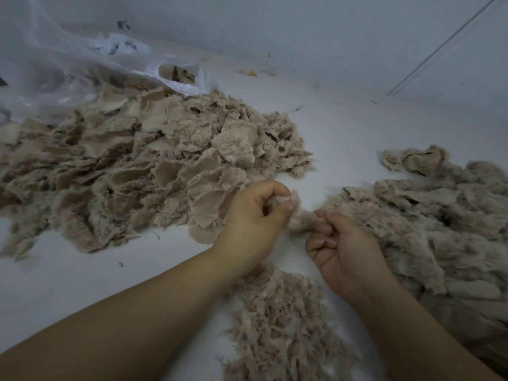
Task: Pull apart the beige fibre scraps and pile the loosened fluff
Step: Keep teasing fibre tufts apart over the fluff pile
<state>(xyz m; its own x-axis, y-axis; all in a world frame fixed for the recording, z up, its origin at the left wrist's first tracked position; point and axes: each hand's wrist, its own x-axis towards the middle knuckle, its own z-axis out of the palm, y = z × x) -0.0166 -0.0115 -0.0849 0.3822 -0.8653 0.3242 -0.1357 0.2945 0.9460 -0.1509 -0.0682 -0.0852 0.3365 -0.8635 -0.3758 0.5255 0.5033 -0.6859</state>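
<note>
A small beige fibre scrap [301, 217] stretches between both hands just above the white floor. My left hand [255, 215] pinches its left end between thumb and curled fingers. My right hand [343, 248] pinches the right end with its fingertips. A big heap of beige fibre scraps [132, 171] lies to the left. Another mass of beige scraps [445, 224] spreads on the right. Below my hands lies a pile of loosened fluff [283, 325], finer and more shredded.
A clear plastic bag [55, 70] holding more scraps lies at the back left beside the big heap. The white wall [330, 37] rises behind. Bare white floor [343, 127] shows between the two scrap heaps.
</note>
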